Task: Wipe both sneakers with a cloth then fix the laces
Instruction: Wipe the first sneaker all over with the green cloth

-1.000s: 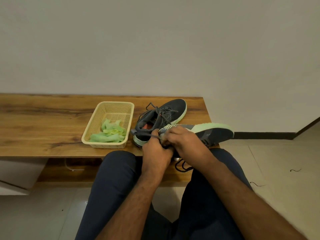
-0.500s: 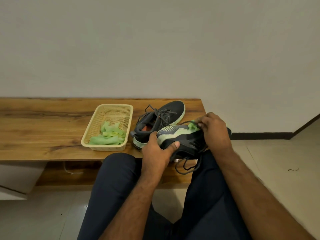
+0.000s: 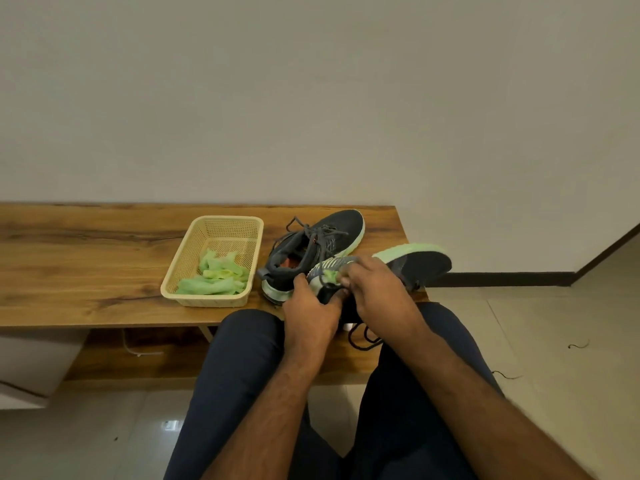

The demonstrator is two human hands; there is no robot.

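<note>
Dark grey mesh sneaker with green sole [image 3: 412,263] runs rightward from left hand [image 3: 311,315] gripping its heel; right hand [image 3: 377,289] pinches crumpled green cloth [image 3: 329,276] against its side.

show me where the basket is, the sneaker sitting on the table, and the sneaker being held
basket [image 3: 180,282]: head view, bare left wall.
sneaker on the table [image 3: 341,223]: head view, dark toe upper.
held sneaker [image 3: 422,266]: head view, dark side near the toe.

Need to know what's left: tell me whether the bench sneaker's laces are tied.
Untied: the sneaker on the bench has loose laces sprawled over its tongue, no bow.
</note>
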